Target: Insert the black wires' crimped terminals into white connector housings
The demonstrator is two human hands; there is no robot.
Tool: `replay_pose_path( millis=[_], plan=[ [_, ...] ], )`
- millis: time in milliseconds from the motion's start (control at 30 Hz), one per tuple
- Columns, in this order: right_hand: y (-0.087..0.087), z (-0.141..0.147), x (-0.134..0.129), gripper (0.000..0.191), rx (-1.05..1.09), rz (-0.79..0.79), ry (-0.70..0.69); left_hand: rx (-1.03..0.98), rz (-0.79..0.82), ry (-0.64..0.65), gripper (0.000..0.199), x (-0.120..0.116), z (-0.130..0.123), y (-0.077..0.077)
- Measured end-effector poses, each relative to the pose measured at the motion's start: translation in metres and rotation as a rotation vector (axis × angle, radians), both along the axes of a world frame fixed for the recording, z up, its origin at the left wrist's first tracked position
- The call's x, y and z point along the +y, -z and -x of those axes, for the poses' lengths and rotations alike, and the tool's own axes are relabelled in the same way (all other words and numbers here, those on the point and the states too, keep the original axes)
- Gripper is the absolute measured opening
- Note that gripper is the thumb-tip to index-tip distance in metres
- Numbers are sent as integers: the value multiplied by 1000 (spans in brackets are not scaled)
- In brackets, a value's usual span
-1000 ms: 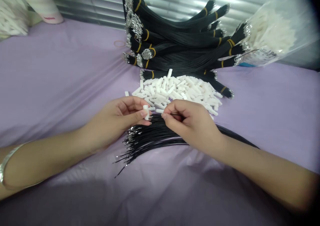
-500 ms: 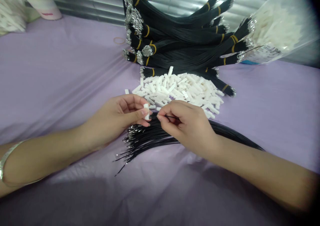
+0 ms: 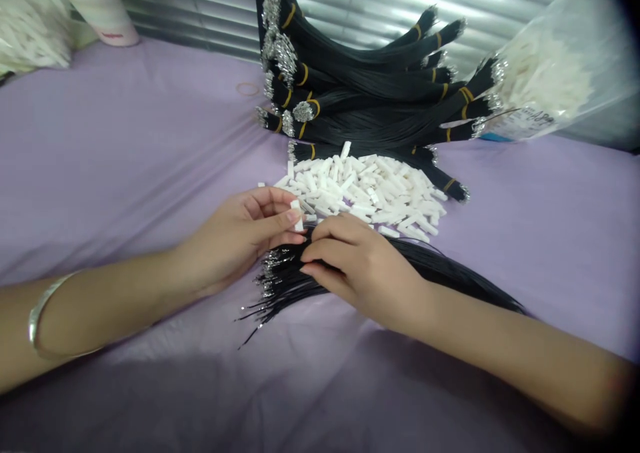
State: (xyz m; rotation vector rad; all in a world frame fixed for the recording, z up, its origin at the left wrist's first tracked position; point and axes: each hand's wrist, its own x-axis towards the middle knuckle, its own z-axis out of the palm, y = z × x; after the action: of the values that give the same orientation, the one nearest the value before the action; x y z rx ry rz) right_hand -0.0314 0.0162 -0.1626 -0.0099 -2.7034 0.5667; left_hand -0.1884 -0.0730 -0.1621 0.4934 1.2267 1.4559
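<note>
Between thumb and fingers, my left hand (image 3: 260,223) pinches a small white plastic piece (image 3: 297,215), held upright. Just to its right, my right hand (image 3: 360,256) is over a loose spread of black wires (image 3: 290,293) with shiny metal tips at their left ends. Its fingers are bent close together at the wires; whether a wire is between them is too hidden to tell. Behind both hands lies a heap of white plastic pieces (image 3: 370,186).
Behind the heap are stacked bundles of black wires (image 3: 370,99) tied with yellow bands. A clear bag of white pieces (image 3: 550,86) stands back right, another bag (image 3: 33,33) back left beside a cup (image 3: 107,13). A rubber band (image 3: 248,89) lies on the purple cloth (image 3: 150,139).
My right hand has moved slightly left and down onto the spread wires, and the dark wire in its fingers no longer shows. My left hand still holds the white piece. The view has shifted slightly.
</note>
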Motion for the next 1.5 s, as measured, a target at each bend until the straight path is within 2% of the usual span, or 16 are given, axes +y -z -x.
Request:
replay_pose_path(
  millis=[133, 267, 467, 567, 667, 767, 933, 1133, 1333, 1500],
  plan=[
    [3, 1, 0, 17, -15, 52, -22, -7, 5, 18, 15, 0, 0, 1],
    [3, 4, -2, 11, -79, 137, 23, 19, -1, 30, 18, 0, 0, 1],
    [-8, 3, -1, 5, -174, 435, 77, 78, -1, 47, 20, -1, 1, 1],
    [-12, -1, 4, 3, -217, 648, 118, 89, 19, 57, 18, -2, 1, 0],
    [-12, -3, 10, 15, -176, 891, 104, 97, 30, 74, 16, -2, 0, -2],
    [-12, -2, 14, 18, -179, 1001, 110, 103, 29, 80, 17, -2, 1, -3],
    [-14, -2, 14, 14, -168, 1017, 141, 138, 12, 99, 19, -4, 2, -1],
    [-12, -5, 13, 11, 30, 849, 113, 168, -26, 126, 17, -4, 4, 0],
    [-14, -4, 18, 13, -43, 756, 235, 203, -26, 131, 17, -5, 5, 1],
    [-15, -3, 21, 15, -98, 710, 300, 133, -20, 127, 12, -6, 3, 0]
  ],
)
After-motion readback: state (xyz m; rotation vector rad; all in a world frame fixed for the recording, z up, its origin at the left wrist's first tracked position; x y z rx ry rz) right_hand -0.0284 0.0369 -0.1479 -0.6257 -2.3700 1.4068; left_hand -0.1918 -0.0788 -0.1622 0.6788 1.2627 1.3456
